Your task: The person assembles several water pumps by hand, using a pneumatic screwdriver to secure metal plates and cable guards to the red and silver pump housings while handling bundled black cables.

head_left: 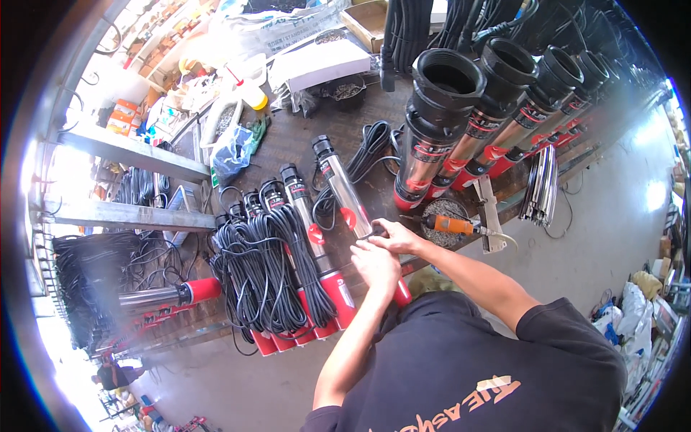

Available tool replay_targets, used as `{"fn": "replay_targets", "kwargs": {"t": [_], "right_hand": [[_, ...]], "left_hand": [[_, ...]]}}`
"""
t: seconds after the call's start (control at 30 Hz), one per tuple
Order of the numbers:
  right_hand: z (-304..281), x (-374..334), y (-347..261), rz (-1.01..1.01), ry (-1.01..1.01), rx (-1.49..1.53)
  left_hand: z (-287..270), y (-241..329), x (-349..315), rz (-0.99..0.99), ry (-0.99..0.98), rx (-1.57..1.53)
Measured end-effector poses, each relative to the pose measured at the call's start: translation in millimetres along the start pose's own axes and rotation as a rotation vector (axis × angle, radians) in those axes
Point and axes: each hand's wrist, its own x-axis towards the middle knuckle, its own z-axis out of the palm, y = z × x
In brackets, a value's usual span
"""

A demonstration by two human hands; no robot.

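Note:
A slim submersible pump point(345, 194) with a shiny steel body, black top and red base lies slantwise at the bench edge before me. My left hand point(377, 268) is closed over its lower part, just above the red end. Right beside it, my right hand point(396, 239) has its fingers pinched on a short stretch of black cable point(376, 231) against the pump. The fingertips of both hands nearly meet, and they partly hide the cable there. Left of my hands, several similar pumps point(338, 295) lie close together under bundled black cables point(277, 266).
Several larger pumps point(439, 108) with wide black tops stand at the right. An orange power tool point(450, 224) rests over a bowl of small metal parts point(440, 236). Flat metal strips point(538, 187) hang at the bench edge. A white box point(320, 68) and blue plastic bag point(234, 151) lie farther back.

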Motion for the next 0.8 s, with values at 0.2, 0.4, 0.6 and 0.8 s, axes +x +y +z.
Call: {"fn": "replay_targets", "kwargs": {"t": [0.2, 0.4, 0.6, 0.8], "right_hand": [[-15, 10, 10, 0.039, -0.074, 0.116], [-45, -10, -1, -0.168, 0.137, -0.361], [-91, -106, -14, -0.166, 0.186, -1.207], [-109, -119, 18, -0.404, 0.015, -1.435]], "left_hand": [[9, -85, 48, -0.304, -0.586, -1.622], [47, -24, 44, -0.422, -0.206, -1.634], [9, 0, 46, -0.598, -0.166, -1.202], [-6, -2, 46, -0.585, -0.189, -1.227]]}}
